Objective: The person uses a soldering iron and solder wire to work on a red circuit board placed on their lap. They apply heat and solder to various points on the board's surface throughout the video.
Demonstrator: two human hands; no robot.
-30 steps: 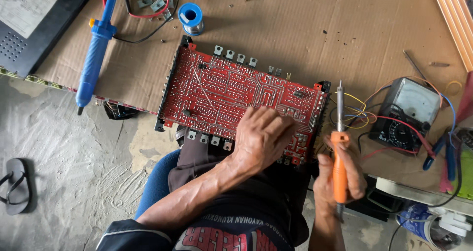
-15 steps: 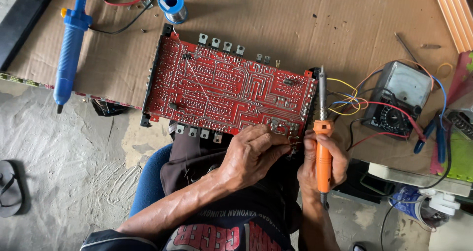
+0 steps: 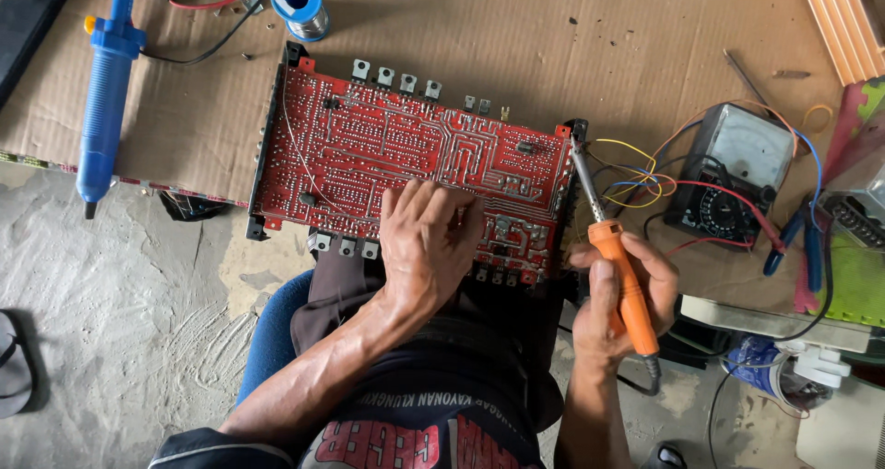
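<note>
Item: one red circuit board, copper side up, lying partly on a cardboard sheet and partly over the person's lap, its near edge towards the body. Left hand: one, palm down on the board's near-right area, fingers spread and flat, gripping nothing. Right hand: one, at 4 o'clock from the board, fingers wrapped tight round the orange handle of one soldering iron; the metal tip points to 11 o'clock and ends at the board's right edge, touching or just short of it, which cannot be told. Work in hand, as judged: the board is pinned steady while the iron is brought to a joint. A next touch would call for a firm left hand and a tip kept off the coloured wires just beside it. Also present: one blue solder-sucker pump at 9 o'clock; one spool of solder at 12 o'clock; one needle-dial meter at 3 o'clock, wired to the board; one sandal on the floor at 8 o'clock.
</note>
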